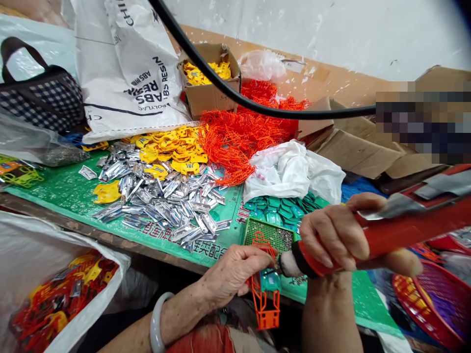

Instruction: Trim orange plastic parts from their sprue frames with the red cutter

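Note:
Between the fingers and thumb of my left hand (235, 270) is an orange plastic frame (268, 317), held over the table's front edge. A teal plastic piece (271, 281) sits within the frame. My right hand (333, 235) is wrapped round a red electric screwdriver (399, 230) with silver tape on its body. Its pale nose points left, right at the frame beside my left fingertips. The bit's contact is too small to make out. Just behind the frame stands a green basket (247, 234) holding small metal screws.
Silver metal strips (172, 206), yellow pieces (176, 147), orange frames (239, 137) and teal pieces (275, 211) lie piled on the green table (62, 198). A black cable (228, 95) crosses above. An open white sack (88, 301) is at left, a red basket (429, 294) at right.

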The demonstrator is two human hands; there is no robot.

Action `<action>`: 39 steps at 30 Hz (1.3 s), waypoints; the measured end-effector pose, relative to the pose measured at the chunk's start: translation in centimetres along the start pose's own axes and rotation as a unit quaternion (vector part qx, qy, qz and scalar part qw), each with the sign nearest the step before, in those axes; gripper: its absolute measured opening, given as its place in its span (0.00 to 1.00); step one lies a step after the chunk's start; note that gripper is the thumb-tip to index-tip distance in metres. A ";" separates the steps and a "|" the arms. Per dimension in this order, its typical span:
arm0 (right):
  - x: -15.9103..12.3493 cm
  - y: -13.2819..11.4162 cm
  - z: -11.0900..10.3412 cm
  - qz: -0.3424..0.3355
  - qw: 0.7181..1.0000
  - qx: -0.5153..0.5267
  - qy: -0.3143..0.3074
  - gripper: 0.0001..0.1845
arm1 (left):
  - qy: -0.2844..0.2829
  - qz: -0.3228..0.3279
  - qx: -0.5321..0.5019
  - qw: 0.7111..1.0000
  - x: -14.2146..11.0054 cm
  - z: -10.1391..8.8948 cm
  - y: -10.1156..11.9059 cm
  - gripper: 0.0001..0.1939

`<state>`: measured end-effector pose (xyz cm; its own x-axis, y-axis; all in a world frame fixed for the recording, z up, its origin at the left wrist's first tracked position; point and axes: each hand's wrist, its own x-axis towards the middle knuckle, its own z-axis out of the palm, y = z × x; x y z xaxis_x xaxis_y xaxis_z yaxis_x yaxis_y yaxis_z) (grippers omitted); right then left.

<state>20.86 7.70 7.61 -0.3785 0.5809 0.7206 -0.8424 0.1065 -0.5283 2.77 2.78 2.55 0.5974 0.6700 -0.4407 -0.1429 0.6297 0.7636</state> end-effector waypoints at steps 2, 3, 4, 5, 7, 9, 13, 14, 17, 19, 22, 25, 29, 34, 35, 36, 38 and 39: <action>-0.1 -0.1 0.0 0.002 1.000 -0.005 0.015 0.45 | -0.017 -0.001 -0.009 1.000 -0.1 0.0 -0.1 0.15; -0.2 -0.2 0.0 -0.002 1.000 0.000 0.013 0.43 | -0.018 -0.002 -0.014 1.000 0.0 0.1 -0.1 0.14; -0.3 -0.2 -0.1 -0.008 1.000 0.007 0.009 0.41 | -0.016 -0.003 -0.019 1.000 0.0 0.1 -0.1 0.14; -0.4 -0.1 -0.3 -0.015 1.000 0.014 0.006 0.39 | -0.012 -0.004 -0.024 1.000 0.0 0.1 -0.1 0.13; -0.5 0.0 -0.5 -0.027 0.999 0.027 0.007 0.37 | -0.003 -0.006 -0.031 0.999 0.1 0.1 0.0 0.12; -0.6 0.2 -0.5 -0.035 0.998 0.039 0.024 0.37 | 0.000 -0.010 -0.025 1.000 0.1 0.1 0.2 0.11; -0.2 0.3 -0.3 -0.061 0.994 0.091 0.009 0.39 | -0.013 -0.012 -0.002 1.000 0.1 0.1 0.7 0.09; -0.2 0.3 -0.2 -0.065 0.993 0.097 0.002 0.39 | -0.021 -0.012 -0.003 1.000 0.1 0.1 0.8 0.08; -0.3 0.3 0.2 -0.057 0.996 0.064 0.032 0.36 | -0.048 -0.014 -0.024 0.998 0.2 0.1 0.7 0.07; -0.3 0.4 0.4 -0.053 0.996 0.021 0.065 0.34 | -0.049 -0.010 -0.043 0.998 0.3 0.1 0.5 0.07; -0.2 0.7 0.9 -0.065 0.991 -0.025 0.110 0.32 | -0.025 -0.007 -0.071 0.997 0.4 0.1 0.3 0.08; 0.1 0.7 1.5 -0.079 0.976 -0.048 0.196 0.29 | 0.004 -0.008 -0.094 0.996 0.6 0.0 0.1 0.07; 0.2 0.3 1.7 -0.079 0.964 -0.101 0.234 0.28 | 0.050 0.002 -0.106 0.993 0.8 0.1 0.2 0.08; -0.2 0.1 1.6 -0.075 0.954 -0.142 0.254 0.28 | 0.035 0.004 -0.020 0.999 0.7 0.5 0.4 0.08; -0.3 0.1 1.6 -0.074 0.952 -0.146 0.258 0.28 | 0.033 0.004 -0.002 0.999 0.6 0.6 0.3 0.07; -0.4 0.2 1.6 -0.075 0.952 -0.148 0.258 0.29 | 0.034 0.005 0.009 0.999 0.6 0.7 0.2 0.07; -0.6 0.5 1.6 -0.077 0.951 -0.151 0.260 0.29 | 0.049 0.012 0.010 0.999 0.6 0.7 -0.1 0.07; -0.6 0.7 1.6 -0.077 0.950 -0.153 0.261 0.29 | 0.058 0.018 0.011 0.998 0.7 0.6 -0.4 0.08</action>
<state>19.89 6.15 7.52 0.0498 0.8518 0.5214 -0.6913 0.4062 -0.5975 3.68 2.77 2.28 0.4971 0.7334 -0.4637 -0.1443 0.5969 0.7893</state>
